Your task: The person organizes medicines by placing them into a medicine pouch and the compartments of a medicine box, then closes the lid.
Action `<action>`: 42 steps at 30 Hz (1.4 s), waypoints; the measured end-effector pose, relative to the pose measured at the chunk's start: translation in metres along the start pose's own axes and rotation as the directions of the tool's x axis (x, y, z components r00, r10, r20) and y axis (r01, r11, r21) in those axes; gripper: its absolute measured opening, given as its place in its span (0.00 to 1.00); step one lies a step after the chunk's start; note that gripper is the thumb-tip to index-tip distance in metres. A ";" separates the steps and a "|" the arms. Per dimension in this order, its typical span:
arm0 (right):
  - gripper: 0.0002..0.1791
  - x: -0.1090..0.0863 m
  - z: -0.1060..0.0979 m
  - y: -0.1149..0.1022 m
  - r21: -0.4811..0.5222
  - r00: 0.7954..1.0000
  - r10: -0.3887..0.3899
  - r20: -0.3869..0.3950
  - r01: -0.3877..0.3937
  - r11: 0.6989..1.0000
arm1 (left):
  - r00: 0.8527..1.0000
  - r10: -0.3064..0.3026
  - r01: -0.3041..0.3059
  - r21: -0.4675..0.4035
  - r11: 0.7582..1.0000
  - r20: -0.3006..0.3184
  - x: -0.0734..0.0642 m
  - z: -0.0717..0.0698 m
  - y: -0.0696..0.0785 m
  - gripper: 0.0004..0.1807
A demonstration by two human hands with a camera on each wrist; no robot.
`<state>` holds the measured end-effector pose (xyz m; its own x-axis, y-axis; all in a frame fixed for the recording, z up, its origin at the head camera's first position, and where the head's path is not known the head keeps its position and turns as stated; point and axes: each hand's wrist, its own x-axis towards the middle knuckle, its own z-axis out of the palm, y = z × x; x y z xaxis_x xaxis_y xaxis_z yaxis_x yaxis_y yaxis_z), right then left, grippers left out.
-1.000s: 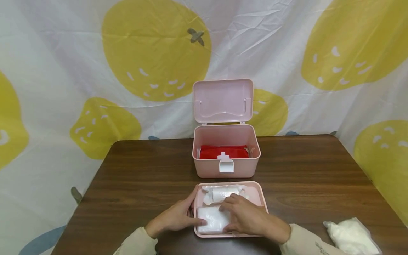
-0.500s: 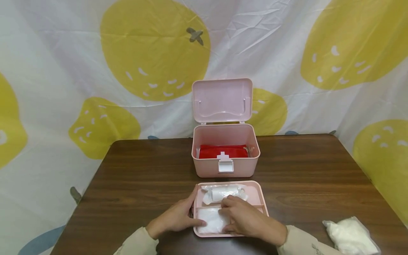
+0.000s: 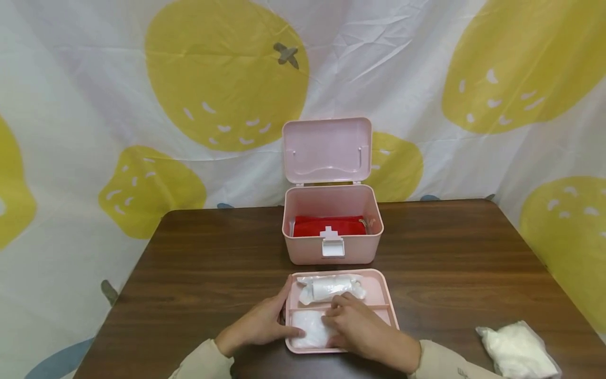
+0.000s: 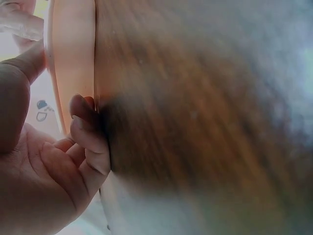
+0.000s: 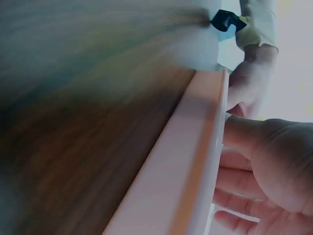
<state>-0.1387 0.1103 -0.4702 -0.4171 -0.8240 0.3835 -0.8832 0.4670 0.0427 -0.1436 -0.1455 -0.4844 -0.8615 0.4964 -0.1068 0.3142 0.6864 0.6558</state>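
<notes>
A pink tray (image 3: 381, 287) with a divider lies near the table's front edge. In its front compartment is a white packet (image 3: 310, 326) in clear plastic. My left hand (image 3: 262, 321) grips the tray's left side, thumb over the rim by the packet; in the left wrist view the curled fingers (image 4: 90, 142) meet the outer wall. My right hand (image 3: 362, 326) pinches the packet's right part between thumb and fingers and hides that end of it. Behind the divider, a white bandage roll (image 3: 329, 287) lies in a clear wrapper.
Behind the tray stands a pink box (image 3: 333, 251), lid (image 3: 327, 150) raised, with a red pouch (image 3: 326, 226) inside. A white plastic-wrapped bundle (image 3: 518, 350) lies at the table's front right. A lemon-print cloth (image 3: 236, 179) hangs behind the table (image 3: 213, 263).
The packet has sunk lower into the front compartment, uncovering the divider's left part. My right hand has shifted slightly with it; my left hand stays at the tray's side.
</notes>
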 end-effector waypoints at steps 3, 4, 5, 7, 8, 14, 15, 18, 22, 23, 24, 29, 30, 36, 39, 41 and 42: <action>0.18 -0.001 -0.001 0.000 -0.002 1.000 0.003 0.012 -0.003 1.000 | 1.000 0.001 -0.001 0.002 1.000 0.001 0.000 0.000 0.000 0.66; 0.19 -0.001 -0.001 0.001 0.000 1.000 0.005 0.015 -0.005 1.000 | 1.000 0.002 -0.002 0.000 1.000 0.002 0.001 0.000 0.000 0.66; 0.19 -0.002 -0.001 0.001 0.003 1.000 0.003 0.018 -0.003 1.000 | 1.000 0.003 -0.003 0.000 1.000 0.003 0.001 0.000 0.000 0.66; 0.20 -0.004 -0.002 0.003 0.024 1.000 0.002 0.023 -0.002 1.000 | 1.000 0.006 -0.006 -0.001 1.000 0.006 0.001 0.000 0.000 0.66; 0.21 -0.005 -0.002 0.003 0.035 1.000 0.001 0.026 -0.002 0.999 | 1.000 0.006 -0.006 -0.002 1.000 0.008 0.001 0.000 0.000 0.66; 0.22 -0.011 -0.003 0.007 0.095 0.999 -0.012 0.034 0.008 0.995 | 1.000 -0.007 0.008 -0.012 1.000 0.025 0.000 -0.001 0.000 0.66; 0.23 -0.012 -0.003 0.008 0.101 0.999 -0.012 0.036 0.008 0.995 | 1.000 -0.007 0.008 -0.013 1.000 0.027 0.000 -0.001 0.000 0.66; 0.23 -0.014 -0.005 0.009 0.112 0.999 -0.008 0.047 0.003 0.994 | 0.999 -0.015 0.015 -0.016 1.000 0.032 0.000 -0.002 0.001 0.66; 0.22 -0.017 -0.008 0.010 0.122 0.998 -0.001 0.068 -0.008 0.993 | 0.999 -0.016 0.017 -0.017 1.000 0.029 0.000 -0.003 0.002 0.66; 0.22 -0.017 -0.009 0.011 0.125 0.997 0.001 0.073 -0.010 0.992 | 0.999 -0.016 0.016 -0.017 1.000 0.028 -0.001 -0.003 0.002 0.66; 0.22 -0.018 -0.010 0.011 0.128 0.997 0.003 0.077 -0.012 0.992 | 0.999 -0.016 0.017 -0.019 1.000 0.028 -0.001 -0.003 0.002 0.66; 0.21 -0.022 -0.016 0.015 0.146 0.998 -0.001 0.070 -0.009 0.989 | 1.000 -0.013 0.013 -0.028 1.000 0.028 0.001 -0.002 0.002 0.66; 0.21 -0.023 -0.018 0.015 0.150 0.998 -0.003 0.063 -0.006 0.989 | 1.000 -0.010 0.011 -0.027 1.000 0.027 0.001 -0.002 0.001 0.66; 0.20 -0.029 -0.028 0.023 0.173 0.999 0.005 0.036 -0.011 0.985 | 1.000 0.002 -0.002 -0.005 1.000 0.020 0.003 -0.001 0.001 0.66; 0.20 -0.032 -0.032 0.027 0.187 0.999 0.014 0.032 -0.020 0.982 | 1.000 0.001 -0.001 -0.006 1.000 0.024 0.003 -0.002 0.001 0.67; 0.20 -0.034 -0.035 0.030 0.194 1.000 0.014 0.024 -0.019 0.981 | 1.000 0.002 -0.002 -0.004 1.000 0.024 0.003 -0.002 0.001 0.67; 0.20 -0.035 -0.037 0.031 0.201 1.000 0.014 0.019 -0.017 0.979 | 1.000 0.002 -0.002 -0.004 1.000 0.024 0.004 -0.002 0.001 0.67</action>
<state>-0.1438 0.1655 -0.4481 -0.4332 -0.8236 0.3662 -0.9009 0.4072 -0.1500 -0.1472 -0.1441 -0.4822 -0.8509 0.5107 -0.1232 0.3147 0.6833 0.6589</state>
